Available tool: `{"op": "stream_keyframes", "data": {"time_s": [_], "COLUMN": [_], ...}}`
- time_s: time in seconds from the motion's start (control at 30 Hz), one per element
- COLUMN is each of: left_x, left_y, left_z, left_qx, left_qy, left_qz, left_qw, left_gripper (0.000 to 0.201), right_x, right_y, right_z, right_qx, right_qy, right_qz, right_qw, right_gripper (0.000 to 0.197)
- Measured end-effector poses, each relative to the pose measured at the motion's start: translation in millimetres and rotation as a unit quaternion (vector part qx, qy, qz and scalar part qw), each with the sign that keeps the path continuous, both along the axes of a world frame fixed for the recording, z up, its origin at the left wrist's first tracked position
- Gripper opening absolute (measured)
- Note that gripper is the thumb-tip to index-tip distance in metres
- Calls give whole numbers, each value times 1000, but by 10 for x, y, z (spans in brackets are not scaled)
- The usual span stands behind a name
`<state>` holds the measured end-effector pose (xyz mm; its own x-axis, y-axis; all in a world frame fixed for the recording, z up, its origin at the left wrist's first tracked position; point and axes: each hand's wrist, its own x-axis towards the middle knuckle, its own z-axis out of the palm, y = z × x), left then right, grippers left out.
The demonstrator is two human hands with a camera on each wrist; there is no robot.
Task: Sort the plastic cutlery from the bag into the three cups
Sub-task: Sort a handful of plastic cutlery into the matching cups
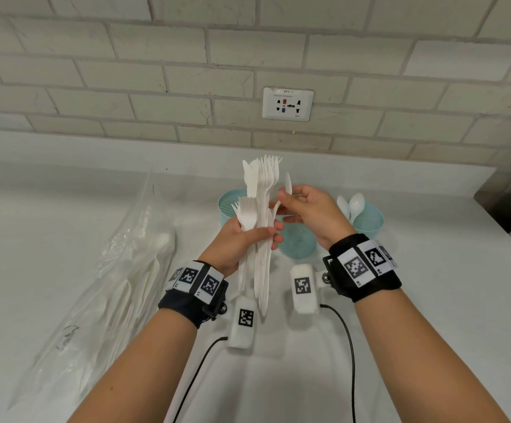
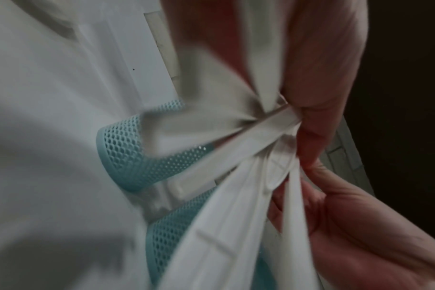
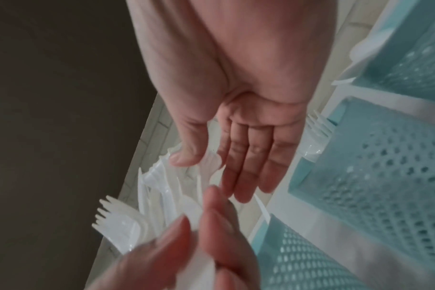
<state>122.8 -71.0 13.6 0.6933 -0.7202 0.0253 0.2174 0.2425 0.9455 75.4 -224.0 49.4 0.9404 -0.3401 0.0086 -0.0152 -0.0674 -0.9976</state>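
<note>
A bundle of white cutlery (image 1: 260, 215) is held upright at frame centre of the head view, forks and knives fanned out, tines up, handles pointing down toward the wrist. The bundle is gripped by the left hand (image 1: 242, 242), fingers curled round its middle. One piece, a knife (image 1: 288, 183), is pinched at the right edge of the bundle between thumb and fingers of the right hand (image 1: 309, 215); in the right wrist view the thumb is pressed to a white piece while the other fingers (image 3: 251, 157) lie fairly straight.

Three teal mesh cups are seen behind and below the hands. The left cup (image 1: 228, 206) is partly hidden by the bundle. The middle cup (image 1: 297, 242) sits under the right hand; its contents cannot be told. The right cup (image 1: 368, 221) holds white spoons (image 1: 352, 204), bowls up. In the left wrist view mesh cup walls (image 2: 127, 149) are blurred behind the handles (image 2: 236, 225).

A clear bag (image 1: 110, 285) lies at the left of the frame on the white tabletop (image 1: 446, 300), with more white cutlery dimly visible inside. A wall socket (image 1: 288, 104) is set in the white brick wall (image 1: 126, 71) at upper centre. Black wrist bands with coded tags and cabled cameras are worn on both wrists.
</note>
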Motion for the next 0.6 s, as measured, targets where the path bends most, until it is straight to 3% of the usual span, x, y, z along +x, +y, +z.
{"op": "stream_keyframes", "data": {"time_s": [0.13, 0.23, 0.33, 0.43, 0.53, 0.6], "left_x": [10, 13, 25, 7, -26, -34], "left_y": [0, 13, 3, -28, -46, -45], "left_z": [-9, -43, -84, -63, -17, -4], "left_qx": [24, 58, 81, 86, 85, 80], "left_qy": [-1, -8, -20, -32, -56, -54], "left_qz": [3, 33, 58, 68, 66, 70], "left_qw": [1000, 998, 995, 993, 993, 993], "left_gripper": [47, 37, 34, 28, 26, 27], "right_x": [3, -10, -59, -105, -87, -69], "right_y": [-22, -22, 92, 306, 433, 428], "right_z": [88, 189, 235, 147, 35, 35], "right_qx": [87, 121, -20, -163, -191, -151], "right_qy": [-51, -155, -184, -85, -66, -76], "right_qz": [-61, -135, -130, -25, -24, -53], "right_qw": [993, 971, 974, 983, 979, 984], "right_gripper": [15, 7, 5, 24, 19, 14]}}
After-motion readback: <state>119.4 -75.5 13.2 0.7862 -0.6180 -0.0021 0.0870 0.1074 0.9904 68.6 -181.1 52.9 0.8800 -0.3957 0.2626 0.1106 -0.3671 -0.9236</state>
